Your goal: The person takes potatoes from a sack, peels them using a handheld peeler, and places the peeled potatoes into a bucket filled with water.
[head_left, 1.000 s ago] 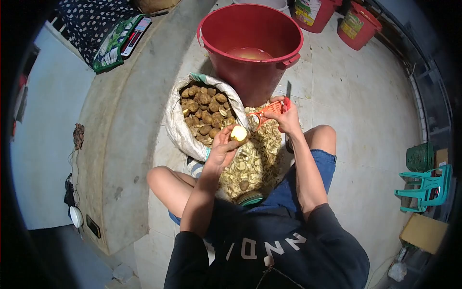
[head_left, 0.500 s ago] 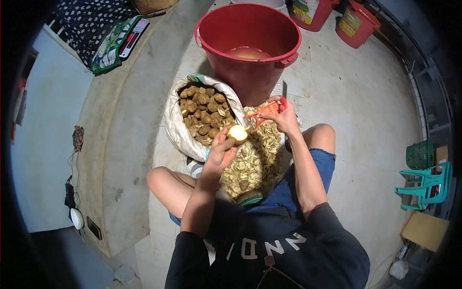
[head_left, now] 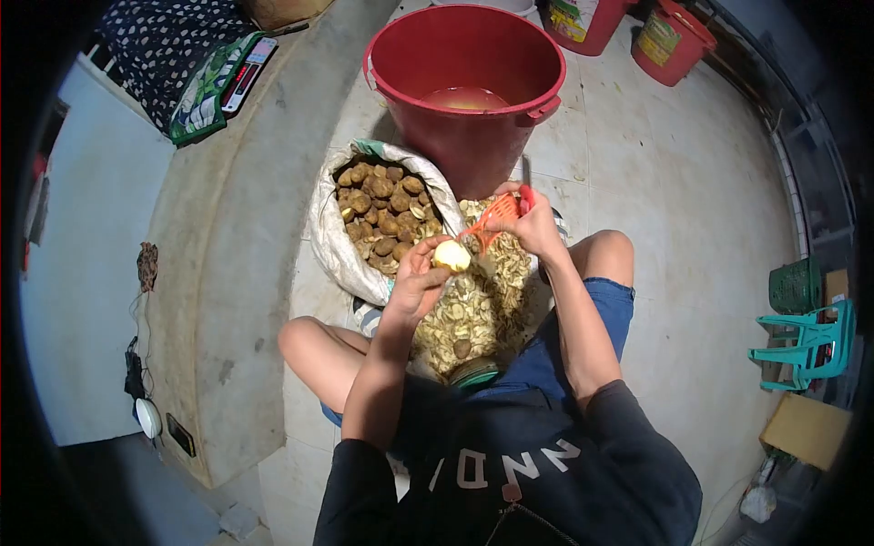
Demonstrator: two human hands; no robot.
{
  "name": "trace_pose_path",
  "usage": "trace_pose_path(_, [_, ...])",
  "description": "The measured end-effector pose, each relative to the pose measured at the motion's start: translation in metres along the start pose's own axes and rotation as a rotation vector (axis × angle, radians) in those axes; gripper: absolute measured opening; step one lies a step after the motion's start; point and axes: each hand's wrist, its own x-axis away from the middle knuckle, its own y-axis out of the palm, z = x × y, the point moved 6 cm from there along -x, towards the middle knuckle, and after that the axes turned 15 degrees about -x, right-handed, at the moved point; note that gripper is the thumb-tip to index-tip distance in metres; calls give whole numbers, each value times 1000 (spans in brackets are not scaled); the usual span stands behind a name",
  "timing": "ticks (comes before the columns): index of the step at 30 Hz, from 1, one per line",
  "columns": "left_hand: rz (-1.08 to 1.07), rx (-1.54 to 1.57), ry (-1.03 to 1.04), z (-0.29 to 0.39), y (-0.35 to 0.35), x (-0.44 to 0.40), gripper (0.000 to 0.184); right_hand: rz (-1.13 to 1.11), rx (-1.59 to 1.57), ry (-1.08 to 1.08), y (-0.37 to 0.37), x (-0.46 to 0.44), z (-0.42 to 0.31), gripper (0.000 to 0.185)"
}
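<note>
Tiled floor (head_left: 687,209); 1 part-peeled potato (head_left: 452,257) in fingers (head_left: 423,249) of left hand (head_left: 418,286).

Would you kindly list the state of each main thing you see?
Left hand, holding potato
Right hand, holding peeler
Potato, pale flesh exposed
Blade, pointing away from person
Sack, open, brown potatoes inside
Tub, open, upright, some liquid inside
Peelings, heaped loosely
Scale, apparently on

The left hand (head_left: 419,280) holds a partly peeled potato (head_left: 452,257) beside the orange peeler (head_left: 499,215) in the right hand (head_left: 535,226), above a heap of peelings (head_left: 464,318).
</note>
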Motion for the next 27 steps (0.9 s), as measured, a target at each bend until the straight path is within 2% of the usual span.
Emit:
trace_pose_path(2, [22, 80, -34, -4, -8, -1, 60, 26, -10, -98, -9, -6, 7, 48])
trace_pose_path(4, [-34, -83, -33, 2, -6, 0, 60, -98, -99, -53, 9, 8, -6, 47])
trace_pose_path(5, [-54, -144, -10, 5, -3, 0, 59, -122, -7, -86, 18, 14, -16, 48])
trace_pose_path(8, [-19, -209, -64, 6, -5, 3, 60, -31, 84, -108, -3, 0, -2, 48])
trace_pose_path(10, [-17, -111, -32, 8, -9, 3, 61, 32, 166, -123, -16, -11, 3, 47])
trace_pose_path(12, [4, 98, -19, 10, -13, 4, 60, -2, -71, -55, -13, -3, 0, 43])
trace_pose_path(14, [18, 55, -27, 7, -15, 0, 58, -57, -92, -45, 4, 4, -7, 42])
trace_pose_path(17, [29, -127, 19, 6, -12, -1, 56, -132, 112, -127, 23, 16, -18, 44])
trace_pose_path(20, [20, -115, 38, 4, -7, 2, 63, -20, -63, -39, -6, -5, 10, 45])
trace_pose_path(22, [17, 97, -23, 9, -1, 2, 64, 33, -46, -55, -9, -8, -1, 46])
trace_pose_path(24, [17, 86, -20, 8, -2, 1, 65, -86, -34, -121, 11, 5, -15, 44])
trace_pose_path(25, [19, -29, -2, 7, -3, 1, 65, -147, -63, -84, 24, 11, -16, 44])
trace_pose_path(27, [-16, -143, 10, 6, -2, -1, 65, -68, -112, -44, 8, 0, 1, 44])
